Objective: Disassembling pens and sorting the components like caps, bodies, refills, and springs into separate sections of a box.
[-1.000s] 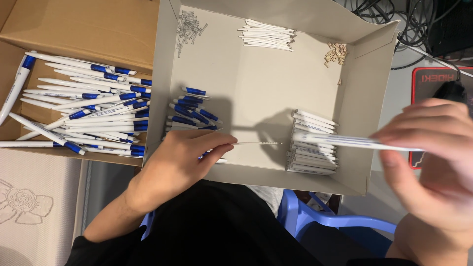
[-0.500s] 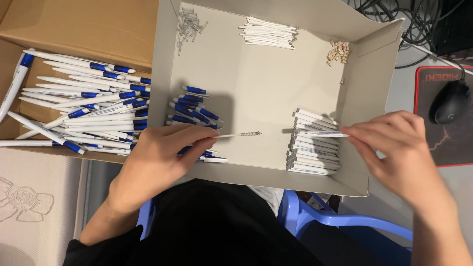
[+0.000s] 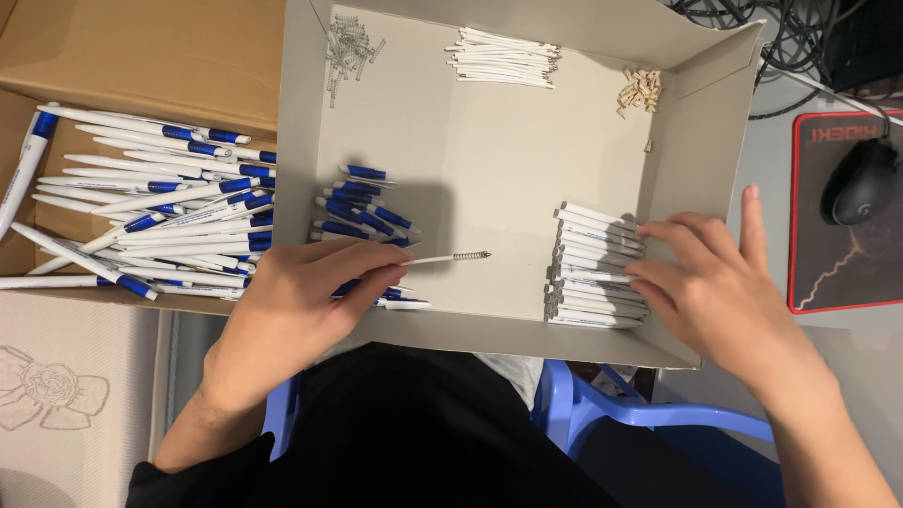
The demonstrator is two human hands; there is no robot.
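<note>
Desk [image 3: 851,362] w/ grey tray [image 3: 701,150], cardboard box [image 3: 141,47], mousepad [image 3: 818,273]

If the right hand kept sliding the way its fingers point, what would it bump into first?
The right hand points leftward, and its fingertips already seem to rest on the stack of white pen barrels. So it would likely push those first, though depth is hard to judge.

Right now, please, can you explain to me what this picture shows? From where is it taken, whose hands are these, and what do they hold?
A camera worn on a person's head looks down at their own bare hands. The left hand pinches a thin white pen refill with a spring on its tip. The right hand rests its fingers on a stack of white pen barrels. Both are over a shallow grey cardboard tray, which also holds blue pen parts, loose springs and more refills. A brown box at the left holds finished pens.
</note>
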